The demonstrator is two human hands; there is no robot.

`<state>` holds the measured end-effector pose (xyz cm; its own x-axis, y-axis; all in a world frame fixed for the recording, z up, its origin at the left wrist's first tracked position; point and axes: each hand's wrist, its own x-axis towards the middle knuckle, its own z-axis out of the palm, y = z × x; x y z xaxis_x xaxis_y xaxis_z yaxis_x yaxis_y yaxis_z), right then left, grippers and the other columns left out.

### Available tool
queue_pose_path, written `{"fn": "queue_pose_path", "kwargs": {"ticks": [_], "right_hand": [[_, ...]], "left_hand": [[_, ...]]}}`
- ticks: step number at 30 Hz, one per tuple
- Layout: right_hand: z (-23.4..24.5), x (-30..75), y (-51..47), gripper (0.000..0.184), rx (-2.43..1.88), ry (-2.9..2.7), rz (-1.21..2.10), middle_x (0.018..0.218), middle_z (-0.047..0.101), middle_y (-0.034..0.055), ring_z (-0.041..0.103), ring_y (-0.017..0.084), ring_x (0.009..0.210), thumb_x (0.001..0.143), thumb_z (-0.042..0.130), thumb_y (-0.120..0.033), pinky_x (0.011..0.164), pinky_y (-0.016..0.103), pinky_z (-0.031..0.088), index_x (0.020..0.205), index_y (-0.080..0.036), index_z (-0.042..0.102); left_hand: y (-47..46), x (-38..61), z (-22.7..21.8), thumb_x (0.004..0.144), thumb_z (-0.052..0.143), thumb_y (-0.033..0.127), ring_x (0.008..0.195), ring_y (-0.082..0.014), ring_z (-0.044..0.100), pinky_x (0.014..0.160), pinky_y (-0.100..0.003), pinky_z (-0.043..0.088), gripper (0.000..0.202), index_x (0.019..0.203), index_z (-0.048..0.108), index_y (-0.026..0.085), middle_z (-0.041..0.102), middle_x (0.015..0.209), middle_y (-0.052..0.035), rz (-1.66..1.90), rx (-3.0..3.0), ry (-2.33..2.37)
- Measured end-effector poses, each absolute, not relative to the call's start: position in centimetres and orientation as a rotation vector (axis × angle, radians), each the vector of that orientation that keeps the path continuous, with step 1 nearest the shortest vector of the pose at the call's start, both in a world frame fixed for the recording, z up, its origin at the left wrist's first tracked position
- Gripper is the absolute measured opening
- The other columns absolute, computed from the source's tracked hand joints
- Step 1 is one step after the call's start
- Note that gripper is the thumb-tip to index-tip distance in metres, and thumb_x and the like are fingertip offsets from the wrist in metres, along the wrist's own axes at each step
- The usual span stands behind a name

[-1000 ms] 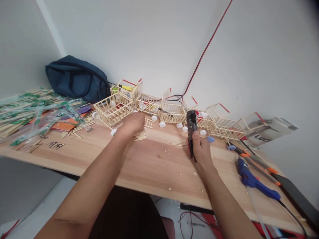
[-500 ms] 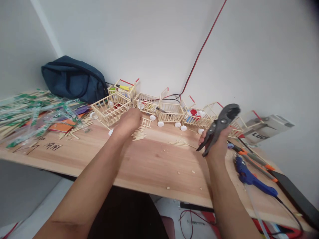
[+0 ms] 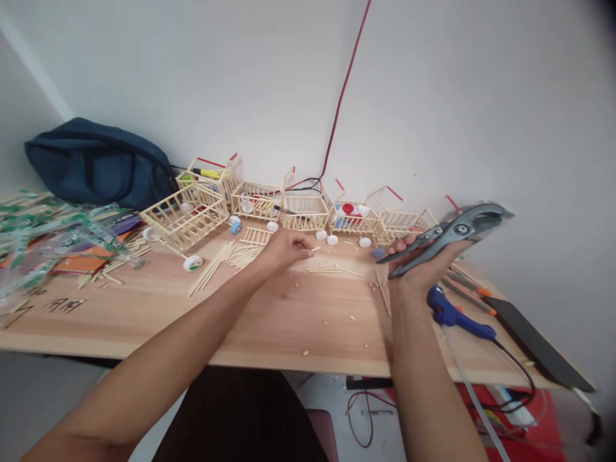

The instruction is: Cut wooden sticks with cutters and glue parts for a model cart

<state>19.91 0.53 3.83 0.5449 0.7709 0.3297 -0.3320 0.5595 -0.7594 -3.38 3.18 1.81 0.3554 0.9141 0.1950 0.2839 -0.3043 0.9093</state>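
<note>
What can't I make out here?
All in the head view:
Left hand: the gripped end of its stick piece, hidden by fingers.
Pliers-like tool: far tip blurred.
Blue bag: contents, hidden by its fabric.
Handwriting: too small to read surely.
Right arm: elbow cut off by the bottom edge.

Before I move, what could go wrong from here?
The short stick pinched in the left grip might slip and get lost among the loose sticks. The plier-like tool in the right grip, near the stick carts, could knock one if swung. The glue gun lies beside the right forearm, which may brush it.
</note>
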Motion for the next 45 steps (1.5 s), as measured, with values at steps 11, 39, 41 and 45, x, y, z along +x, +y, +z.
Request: {"fn": "queue_pose_path", "kwargs": {"ticks": [11, 39, 41, 45], "right_hand": [[5.7, 21.6, -0.6, 0.065, -0.643, -0.658, 0.261, 0.049, 0.037, -0.0018, 0.04, 0.013, 0.04, 0.084, 0.019, -0.075, 0.034, 0.027, 0.036, 0.053, -0.024, 0.043], [4.9, 20.2, -0.2, 0.067, -0.719, -0.755, 0.53, 0.052, 0.044, -0.0022, 0.045, 0.012, 0.041, 0.08, 0.024, -0.08, 0.036, 0.027, 0.041, 0.057, -0.022, 0.049], [4.9, 20.0, -0.2, 0.067, -0.718, -0.762, 0.535, 0.052, 0.045, -0.0023, 0.046, 0.012, 0.041, 0.081, 0.025, -0.079, 0.037, 0.026, 0.042, 0.056, -0.022, 0.05], [4.6, 19.7, -0.2, 0.065, -0.741, -0.791, 0.568, 0.053, 0.048, -0.0028, 0.048, 0.011, 0.042, 0.079, 0.031, -0.079, 0.037, 0.025, 0.043, 0.06, -0.021, 0.053]], "left_hand": [[4.7, 5.5, 2.6, 0.074, 0.064, 0.012, 0.082, -0.0172, 0.064, 0.074, -0.028, 0.046, 0.014, 0.086, 0.072, 0.012, 0.072, 0.087, -0.0071, 0.81, 2.178, 0.936], [0.7, -0.8, 1.9, 0.083, 0.051, 0.01, 0.077, -0.0138, 0.057, 0.071, -0.023, 0.039, 0.014, 0.077, 0.062, 0.015, 0.066, 0.083, -0.0036, 0.647, 2.524, 0.73], [1.8, -1.4, 1.8, 0.079, 0.056, 0.013, 0.071, -0.0135, 0.056, 0.067, -0.023, 0.038, 0.009, 0.074, 0.064, 0.014, 0.065, 0.075, -0.0021, 0.759, 2.366, 1.02], [3.5, -1.6, 0.9, 0.073, 0.061, 0.013, 0.063, -0.0131, 0.053, 0.062, -0.023, 0.035, 0.007, 0.068, 0.066, 0.013, 0.061, 0.064, -0.0009, 0.707, 2.276, 1.231]]}}
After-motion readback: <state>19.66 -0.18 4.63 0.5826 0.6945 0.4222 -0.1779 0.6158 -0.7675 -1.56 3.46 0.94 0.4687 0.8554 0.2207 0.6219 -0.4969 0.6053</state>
